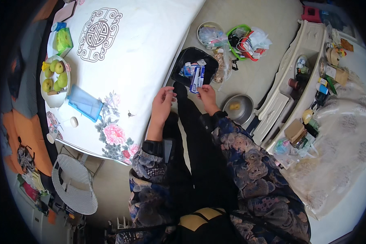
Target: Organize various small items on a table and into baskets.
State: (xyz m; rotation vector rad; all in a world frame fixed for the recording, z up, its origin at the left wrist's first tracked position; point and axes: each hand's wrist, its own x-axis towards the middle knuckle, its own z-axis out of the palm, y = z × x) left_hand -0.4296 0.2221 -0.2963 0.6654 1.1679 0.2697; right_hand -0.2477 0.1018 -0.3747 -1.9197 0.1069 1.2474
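Observation:
My right hand (208, 98) pinches the near end of a long blue-and-white carton (197, 78), which points away from me over a black bin (212, 58). Inside the bin lie blue-and-white packaging (189, 70) and crumpled white scraps. My left hand (163, 102) is raised beside the table edge, left of the carton and apart from it. Its fingers are curled towards the thumb; whether something small sits between them is unclear. Both my wrists carry black bands.
To my left stands a table (146, 61) with a fruit plate (52, 102) and a blue translucent plastic tray (85, 103). On the floor are a steel basin (246, 113), a green-rimmed basket (231, 32) and bagged goods (221, 65). A white cabinet (311, 33) stands right; a woven chair (90, 195) lower left.

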